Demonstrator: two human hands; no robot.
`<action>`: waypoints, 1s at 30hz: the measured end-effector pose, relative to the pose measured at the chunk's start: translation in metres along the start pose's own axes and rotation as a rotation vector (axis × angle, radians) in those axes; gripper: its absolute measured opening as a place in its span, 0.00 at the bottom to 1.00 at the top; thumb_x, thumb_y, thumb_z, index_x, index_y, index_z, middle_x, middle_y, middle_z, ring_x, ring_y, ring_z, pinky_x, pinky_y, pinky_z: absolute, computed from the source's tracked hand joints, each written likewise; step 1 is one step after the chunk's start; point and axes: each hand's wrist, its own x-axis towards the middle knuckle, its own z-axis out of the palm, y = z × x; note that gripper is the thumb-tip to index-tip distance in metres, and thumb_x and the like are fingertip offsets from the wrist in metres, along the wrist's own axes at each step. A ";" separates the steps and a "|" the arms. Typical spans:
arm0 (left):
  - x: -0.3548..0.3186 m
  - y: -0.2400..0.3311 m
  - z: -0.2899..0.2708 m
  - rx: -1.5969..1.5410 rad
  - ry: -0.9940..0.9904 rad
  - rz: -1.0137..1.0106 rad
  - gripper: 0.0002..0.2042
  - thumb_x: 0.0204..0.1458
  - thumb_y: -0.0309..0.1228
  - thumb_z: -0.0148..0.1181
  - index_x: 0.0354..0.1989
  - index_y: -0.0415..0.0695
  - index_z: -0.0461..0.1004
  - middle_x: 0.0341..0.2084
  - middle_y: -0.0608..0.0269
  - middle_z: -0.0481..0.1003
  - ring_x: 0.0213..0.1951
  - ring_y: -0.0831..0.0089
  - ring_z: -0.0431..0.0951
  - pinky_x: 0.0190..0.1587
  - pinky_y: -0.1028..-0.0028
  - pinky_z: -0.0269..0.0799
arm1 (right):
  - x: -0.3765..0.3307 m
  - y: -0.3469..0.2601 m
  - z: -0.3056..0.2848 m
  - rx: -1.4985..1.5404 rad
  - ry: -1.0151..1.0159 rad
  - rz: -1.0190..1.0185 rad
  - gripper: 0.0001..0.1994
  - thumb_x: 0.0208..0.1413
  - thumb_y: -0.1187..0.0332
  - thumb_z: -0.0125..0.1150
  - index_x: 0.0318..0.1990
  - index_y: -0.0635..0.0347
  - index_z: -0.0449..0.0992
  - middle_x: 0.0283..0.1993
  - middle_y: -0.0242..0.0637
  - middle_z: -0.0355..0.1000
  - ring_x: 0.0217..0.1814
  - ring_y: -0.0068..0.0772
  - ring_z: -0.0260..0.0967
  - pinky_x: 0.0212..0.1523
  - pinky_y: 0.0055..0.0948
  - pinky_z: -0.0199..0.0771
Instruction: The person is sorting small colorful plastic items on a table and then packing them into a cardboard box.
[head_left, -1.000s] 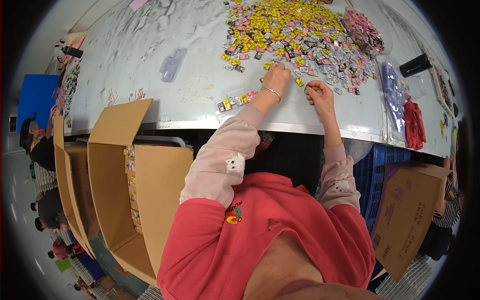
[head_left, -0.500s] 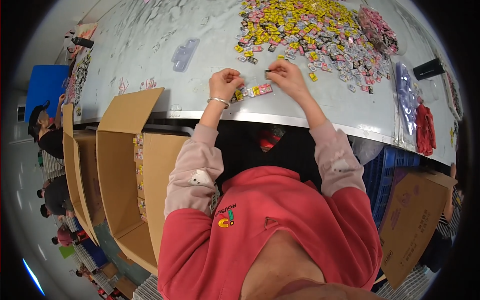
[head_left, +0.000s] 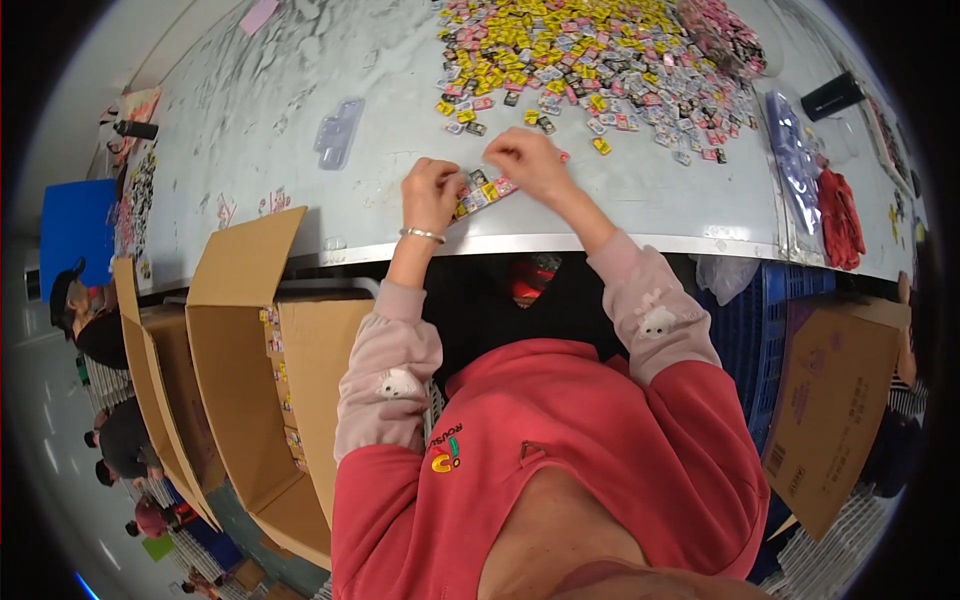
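Observation:
Near the table's front edge lies a short row of small rectangular pieces (head_left: 486, 192) in yellow, black, white and pink. They sit close together, and a clear tray under them is hard to make out. At the row's left end my left hand (head_left: 430, 192) is closed, its thumb and fingers curled together. Above the right part of the row, my right hand (head_left: 530, 163) is pinched, covering some of the pieces. Whatever either pinch holds is too small or hidden. A large spread pile of similar small pieces (head_left: 590, 75) lies beyond my hands.
An empty clear plastic tray (head_left: 340, 133) lies left of my hands. On the right are stacked clear trays (head_left: 789, 150), a red cloth (head_left: 838, 220) and a black bottle (head_left: 832, 96). Open cardboard boxes (head_left: 235, 390) stand below left, blue crates (head_left: 755, 350) below right. People work at far left.
The view has shifted slightly. My right hand has moved left, closer to my left hand and over the row; the dark piece seen in its fingers before is now hidden.

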 end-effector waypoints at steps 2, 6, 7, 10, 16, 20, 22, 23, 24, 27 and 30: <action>-0.003 0.006 -0.011 0.105 0.042 0.069 0.10 0.41 0.27 0.66 0.33 0.39 0.77 0.31 0.55 0.74 0.30 0.63 0.76 0.34 0.69 0.72 | -0.001 0.002 -0.039 -0.070 0.132 0.067 0.03 0.46 0.75 0.61 0.30 0.62 0.77 0.31 0.38 0.72 0.32 0.30 0.71 0.32 0.25 0.69; -0.026 0.018 -0.013 0.293 -0.035 0.178 0.27 0.37 0.37 0.70 0.47 0.39 0.71 0.42 0.51 0.72 0.45 0.54 0.70 0.48 0.63 0.66 | -0.026 0.024 -0.109 -0.540 0.104 0.200 0.06 0.46 0.72 0.61 0.34 0.60 0.76 0.34 0.38 0.73 0.33 0.33 0.72 0.34 0.28 0.70; -0.031 0.019 -0.008 0.330 -0.068 0.208 0.32 0.35 0.38 0.71 0.50 0.39 0.69 0.44 0.50 0.71 0.46 0.54 0.69 0.50 0.62 0.64 | -0.030 0.023 -0.112 -0.721 0.033 0.295 0.07 0.46 0.71 0.61 0.35 0.59 0.76 0.34 0.38 0.73 0.34 0.35 0.72 0.34 0.29 0.71; -0.028 0.023 0.008 0.290 -0.129 0.213 0.40 0.29 0.38 0.74 0.55 0.38 0.65 0.48 0.49 0.69 0.48 0.53 0.68 0.51 0.62 0.64 | -0.037 0.029 -0.110 -0.599 0.120 0.286 0.09 0.45 0.70 0.61 0.36 0.58 0.74 0.34 0.38 0.72 0.35 0.37 0.71 0.35 0.32 0.70; -0.021 0.037 0.016 0.044 -0.228 0.222 0.37 0.30 0.34 0.74 0.54 0.41 0.65 0.50 0.51 0.69 0.54 0.53 0.66 0.56 0.63 0.62 | -0.045 0.059 -0.127 -0.681 0.191 0.006 0.11 0.43 0.72 0.62 0.36 0.60 0.71 0.28 0.36 0.68 0.27 0.32 0.67 0.32 0.30 0.69; -0.035 0.021 0.008 0.080 -0.158 0.198 0.35 0.31 0.33 0.73 0.53 0.41 0.66 0.51 0.50 0.67 0.55 0.53 0.64 0.56 0.62 0.62 | -0.037 0.025 -0.113 -0.378 0.081 0.253 0.09 0.46 0.73 0.62 0.35 0.61 0.70 0.25 0.31 0.66 0.24 0.21 0.64 0.26 0.23 0.67; -0.039 0.021 0.014 0.148 -0.094 0.330 0.30 0.36 0.34 0.70 0.52 0.44 0.68 0.53 0.51 0.66 0.56 0.51 0.63 0.56 0.60 0.61 | -0.027 0.013 -0.095 0.215 -0.043 0.439 0.06 0.50 0.73 0.61 0.34 0.61 0.70 0.25 0.26 0.65 0.23 0.13 0.62 0.21 0.16 0.63; -0.038 0.027 0.017 0.148 -0.092 0.330 0.30 0.36 0.34 0.70 0.52 0.44 0.68 0.53 0.51 0.66 0.56 0.51 0.63 0.56 0.60 0.61 | -0.023 0.010 -0.084 0.214 -0.044 0.438 0.06 0.50 0.73 0.61 0.34 0.61 0.70 0.25 0.26 0.65 0.23 0.13 0.62 0.21 0.16 0.63; -0.034 0.036 0.021 0.231 -0.103 0.396 0.28 0.38 0.35 0.68 0.51 0.45 0.69 0.53 0.52 0.66 0.56 0.49 0.62 0.55 0.59 0.61 | -0.020 0.010 -0.073 0.211 -0.064 0.402 0.06 0.51 0.73 0.60 0.35 0.61 0.70 0.25 0.25 0.66 0.22 0.13 0.62 0.20 0.15 0.62; -0.028 0.047 0.032 0.355 -0.152 0.481 0.24 0.43 0.38 0.64 0.51 0.49 0.69 0.54 0.54 0.64 0.57 0.47 0.61 0.55 0.58 0.60 | -0.017 0.015 -0.058 0.151 -0.114 0.318 0.05 0.53 0.72 0.59 0.36 0.62 0.71 0.24 0.25 0.67 0.22 0.12 0.62 0.20 0.14 0.62; -0.027 0.040 0.038 0.318 -0.258 0.448 0.24 0.44 0.37 0.64 0.51 0.45 0.69 0.56 0.51 0.64 0.58 0.46 0.61 0.57 0.58 0.59 | -0.017 0.013 -0.048 0.146 -0.147 0.403 0.06 0.51 0.72 0.60 0.35 0.63 0.73 0.25 0.26 0.69 0.23 0.12 0.63 0.22 0.15 0.64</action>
